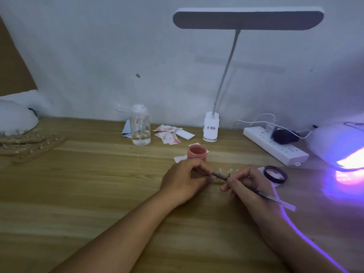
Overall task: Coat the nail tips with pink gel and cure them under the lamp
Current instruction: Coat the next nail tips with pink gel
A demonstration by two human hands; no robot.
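The wood-grain tabletop (pixel 98 194) runs back to a plain white wall (pixel 98 56). Mid-table, the left hand (pixel 185 180) curls its fingers on one end of a wooden strip (pixel 218 181) bearing the nail tips (pixel 230 171), and the right hand (pixel 248 184) pinches a brush (pixel 275 200) laid across them. Behind stands the open pink gel jar (pixel 197 153); the curing lamp (pixel 334 144) glows violet far right.

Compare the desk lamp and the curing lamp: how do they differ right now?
The desk lamp stands tall on a thin neck with a flat bar head; the curing lamp is a low dome on the table. The desk lamp shows no glow; the curing lamp casts violet light. Both are white.
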